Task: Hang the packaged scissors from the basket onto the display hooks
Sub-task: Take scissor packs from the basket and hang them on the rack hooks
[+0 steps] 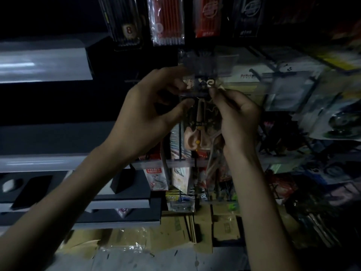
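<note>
Head view, dim, with motion blur. All positions are referenced to the scissors pack.

Far left of the pack: pale grey stepped display shelves (43,63), with dark trays on the lower tiers.

Above-left of the pack: a clear sleeve of black pencils (125,20) and, next to it, a clear sleeve of red pencils (168,22). Both are hanging.

Just left of the pack's top: the left hand (148,108) is raised. Its thumb and forefinger curl inward and pinch the pack's upper left corner.

Centre: the clear plastic pack of scissors with peach-coloured handles (197,132) hangs upright between the two hands. The header is at the top and the handles are low.

Just above the pack's top edge: a transparent label plate (209,61) fronts a black display hook (204,54). I cannot tell whether the pack's hole is over the hook because of blur there.

Below the pack: more hanging packets (156,178). Lower still, flattened brown cardboard boxes (175,227) lie on the floor.

Against the pack's right side: the right hand (236,116) has its fingers curled, and the fingertips pinch the header's upper right corner.

Above-right of the pack: an orange hanging packet (209,16) and a black hanging packet (248,16).

Right of the pack: a black wire rack carries clear blister packs (289,90). The contents are too blurred to read.
</note>
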{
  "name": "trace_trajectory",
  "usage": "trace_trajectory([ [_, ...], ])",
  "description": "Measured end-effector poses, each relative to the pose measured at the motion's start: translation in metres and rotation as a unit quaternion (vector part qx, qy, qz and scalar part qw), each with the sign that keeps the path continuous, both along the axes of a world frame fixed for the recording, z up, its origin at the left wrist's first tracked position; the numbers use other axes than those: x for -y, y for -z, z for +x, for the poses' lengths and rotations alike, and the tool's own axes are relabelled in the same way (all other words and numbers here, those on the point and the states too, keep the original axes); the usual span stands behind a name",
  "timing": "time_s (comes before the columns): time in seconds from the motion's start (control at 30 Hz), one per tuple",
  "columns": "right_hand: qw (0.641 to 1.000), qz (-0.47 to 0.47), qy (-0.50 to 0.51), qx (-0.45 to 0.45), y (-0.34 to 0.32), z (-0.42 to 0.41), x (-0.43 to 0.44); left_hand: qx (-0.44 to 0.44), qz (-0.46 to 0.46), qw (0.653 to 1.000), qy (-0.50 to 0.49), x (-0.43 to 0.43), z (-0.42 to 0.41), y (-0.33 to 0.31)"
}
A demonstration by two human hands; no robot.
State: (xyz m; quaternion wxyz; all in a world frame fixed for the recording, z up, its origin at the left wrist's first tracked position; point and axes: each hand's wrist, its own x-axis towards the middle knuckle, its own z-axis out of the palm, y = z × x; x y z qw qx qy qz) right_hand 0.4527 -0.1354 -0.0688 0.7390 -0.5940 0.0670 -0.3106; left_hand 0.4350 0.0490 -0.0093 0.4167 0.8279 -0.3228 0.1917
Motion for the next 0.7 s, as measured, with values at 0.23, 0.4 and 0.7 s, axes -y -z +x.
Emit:
trace_trajectory([
  [0.23, 1.0, 0.013, 0.002, -0.011, 0.002, 0.008, -0.002, 0.354, 0.238, 0.887, -0.174, 0.003, 0.015, 0.03],
  [0.4, 1.0, 0.02, -0.001, -0.009, 0.001, 0.009, -0.001, 0.386, 0.221, 0.871, -0.209, 0.016, 0.013, 0.037],
  [0.7, 0.999, 0.014, 0.002, -0.032, 0.003, 0.019, 0.0, 0.372, 0.269, 0.867, -0.196, 0.014, 0.019, 0.038],
])
